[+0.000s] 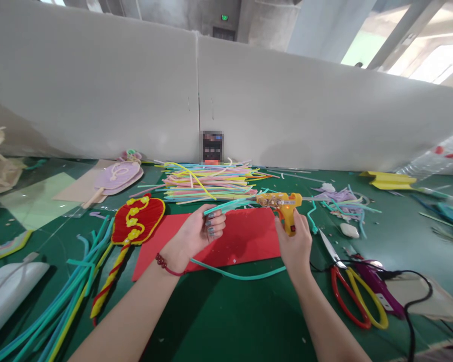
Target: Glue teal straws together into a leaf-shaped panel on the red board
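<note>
My left hand (207,224) is closed around a small bunch of teal pipe cleaners (230,205), which points to the right. In my right hand (295,239) is a yellow hot glue gun (279,201), gripped by its handle, its nozzle turned left toward the far end of the bunch. Whether nozzle and bunch touch I cannot tell. Beneath both hands lies a sheet of red card (245,241). A single teal pipe cleaner (241,277) curves across the card's front edge between my wrists.
Behind the card is a pile of pastel pipe cleaners (207,182). A red and yellow fan (139,221) and teal strands (70,289) lie left. Scissors (357,296), a black cord (411,301) and scraps (347,201) are right. A grey partition (136,90) closes the back.
</note>
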`<move>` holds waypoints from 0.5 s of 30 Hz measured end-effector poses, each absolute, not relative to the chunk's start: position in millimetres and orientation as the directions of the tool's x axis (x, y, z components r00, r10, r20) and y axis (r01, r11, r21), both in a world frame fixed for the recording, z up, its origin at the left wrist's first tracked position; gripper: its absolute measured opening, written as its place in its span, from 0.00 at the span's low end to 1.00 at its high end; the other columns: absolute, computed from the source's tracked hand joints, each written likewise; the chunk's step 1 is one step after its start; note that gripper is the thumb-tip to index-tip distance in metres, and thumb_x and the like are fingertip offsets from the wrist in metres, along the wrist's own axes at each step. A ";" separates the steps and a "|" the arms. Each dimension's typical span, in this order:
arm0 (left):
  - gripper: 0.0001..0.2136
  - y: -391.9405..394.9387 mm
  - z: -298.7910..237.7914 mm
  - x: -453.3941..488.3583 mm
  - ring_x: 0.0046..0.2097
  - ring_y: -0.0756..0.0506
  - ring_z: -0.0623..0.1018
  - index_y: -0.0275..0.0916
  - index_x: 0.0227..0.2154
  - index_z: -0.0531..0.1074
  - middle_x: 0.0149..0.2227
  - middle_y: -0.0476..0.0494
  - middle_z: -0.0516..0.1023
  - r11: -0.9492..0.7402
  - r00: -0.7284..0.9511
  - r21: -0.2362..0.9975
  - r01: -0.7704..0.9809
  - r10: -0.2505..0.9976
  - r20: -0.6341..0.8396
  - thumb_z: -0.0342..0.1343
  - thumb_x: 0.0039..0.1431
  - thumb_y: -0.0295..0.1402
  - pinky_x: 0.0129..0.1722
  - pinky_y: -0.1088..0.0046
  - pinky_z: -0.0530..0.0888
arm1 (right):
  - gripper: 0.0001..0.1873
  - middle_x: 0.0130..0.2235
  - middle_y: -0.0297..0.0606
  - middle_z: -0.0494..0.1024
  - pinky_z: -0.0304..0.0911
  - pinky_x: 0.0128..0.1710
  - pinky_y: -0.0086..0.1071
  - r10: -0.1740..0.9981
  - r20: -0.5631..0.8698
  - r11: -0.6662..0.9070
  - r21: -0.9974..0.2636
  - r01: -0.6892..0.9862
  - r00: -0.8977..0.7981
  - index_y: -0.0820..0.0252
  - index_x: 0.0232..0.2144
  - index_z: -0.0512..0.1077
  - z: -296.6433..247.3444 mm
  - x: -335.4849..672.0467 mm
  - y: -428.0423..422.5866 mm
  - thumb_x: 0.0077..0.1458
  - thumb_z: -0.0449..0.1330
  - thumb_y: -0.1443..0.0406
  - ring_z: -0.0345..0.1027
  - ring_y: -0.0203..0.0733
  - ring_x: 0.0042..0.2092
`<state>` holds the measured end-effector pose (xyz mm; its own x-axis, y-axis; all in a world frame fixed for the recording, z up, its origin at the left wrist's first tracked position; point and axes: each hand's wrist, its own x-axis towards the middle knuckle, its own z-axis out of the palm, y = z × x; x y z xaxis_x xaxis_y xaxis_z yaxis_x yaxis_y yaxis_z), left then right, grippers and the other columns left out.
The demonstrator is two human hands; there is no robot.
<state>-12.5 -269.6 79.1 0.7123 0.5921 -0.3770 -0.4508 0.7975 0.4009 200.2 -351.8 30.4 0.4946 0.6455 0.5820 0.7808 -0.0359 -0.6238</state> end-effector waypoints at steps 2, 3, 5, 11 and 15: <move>0.16 -269.7 79.5 -12.9 0.16 0.54 0.55 0.41 0.18 0.49 0.17 0.55 0.49 0.794 0.703 0.399 -0.459 0.599 -0.383 0.39 0.63 0.29 0.14 0.79 0.57 | 0.18 0.33 0.37 0.66 0.59 0.29 0.33 0.647 0.572 -0.044 -0.632 0.774 0.504 0.62 0.44 0.69 30.3 200.5 -351.6 0.56 0.54 0.56 0.59 0.38 0.30; 0.16 -269.7 79.7 -13.0 0.16 0.54 0.55 0.41 0.18 0.49 0.17 0.55 0.49 0.794 0.699 0.399 -0.460 0.600 -0.388 0.39 0.63 0.29 0.14 0.79 0.57 | 0.18 0.34 0.37 0.66 0.59 0.29 0.33 0.649 0.566 -0.050 -0.636 0.770 0.509 0.62 0.44 0.69 30.3 200.8 -351.4 0.56 0.54 0.56 0.59 0.38 0.30; 0.16 -269.9 80.0 -13.0 0.16 0.54 0.55 0.41 0.18 0.49 0.17 0.55 0.49 0.794 0.695 0.401 -0.458 0.600 -0.396 0.39 0.63 0.29 0.14 0.79 0.56 | 0.18 0.34 0.37 0.66 0.59 0.29 0.33 0.652 0.555 -0.061 -0.641 0.765 0.517 0.62 0.43 0.69 30.2 201.4 -351.0 0.55 0.55 0.56 0.59 0.38 0.31; 0.16 -270.6 80.5 -12.4 0.16 0.54 0.55 0.41 0.18 0.49 0.17 0.55 0.50 0.797 0.694 0.389 -0.463 0.599 -0.400 0.39 0.63 0.28 0.14 0.78 0.57 | 0.18 0.33 0.37 0.66 0.58 0.28 0.32 0.663 0.529 -0.069 -0.662 0.747 0.530 0.62 0.41 0.69 29.7 202.9 -349.8 0.55 0.55 0.55 0.58 0.37 0.30; 0.16 -270.8 81.5 -12.6 0.16 0.53 0.55 0.41 0.18 0.49 0.17 0.55 0.49 0.799 0.695 0.379 -0.467 0.597 -0.402 0.40 0.63 0.28 0.13 0.78 0.57 | 0.18 0.33 0.36 0.66 0.58 0.28 0.33 0.657 0.538 -0.067 -0.656 0.752 0.528 0.62 0.42 0.69 28.9 203.3 -349.3 0.55 0.55 0.54 0.59 0.38 0.30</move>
